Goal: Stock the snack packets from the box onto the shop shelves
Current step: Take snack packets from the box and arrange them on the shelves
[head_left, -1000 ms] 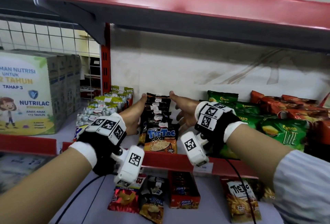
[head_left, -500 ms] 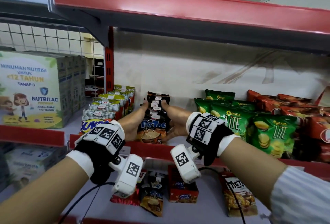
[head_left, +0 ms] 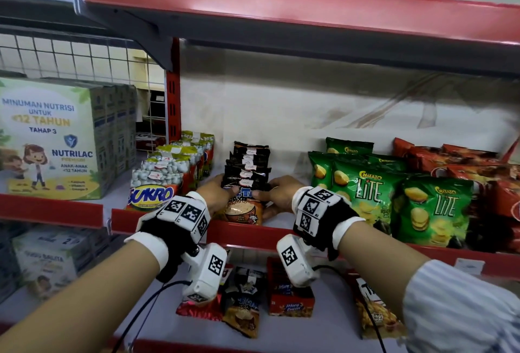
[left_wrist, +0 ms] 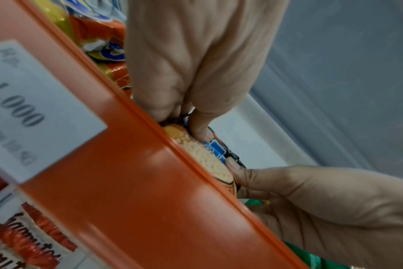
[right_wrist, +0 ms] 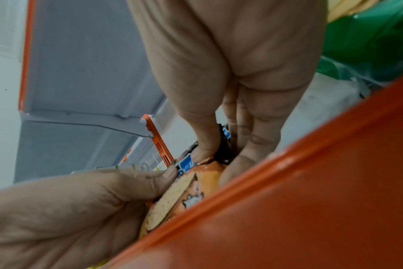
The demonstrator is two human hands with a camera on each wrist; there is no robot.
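A row of black-and-orange Tic Tac snack packets (head_left: 247, 167) stands on the middle shelf, behind its red lip (head_left: 239, 234). My left hand (head_left: 222, 192) and right hand (head_left: 270, 192) grip the front packet (head_left: 243, 212) from either side, with both thumbs on its face. In the left wrist view the left hand (left_wrist: 191, 116) pinches the packet's edge (left_wrist: 203, 156) just above the lip. In the right wrist view the right hand (right_wrist: 219, 149) pinches the other edge of the packet (right_wrist: 184, 187). The box is not in view.
Sukro packets (head_left: 152, 195) stand left of the row, and green Chitato Lite bags (head_left: 365, 192) and red bags (head_left: 464, 167) to its right. A Nutrilac box (head_left: 53, 138) is far left. The upper shelf (head_left: 281, 6) hangs overhead. More snack packets (head_left: 242, 304) lie on the shelf below.
Both hands slid from the sides of the row toward its front and now grip the front packet. The view has pulled back and tilted up.
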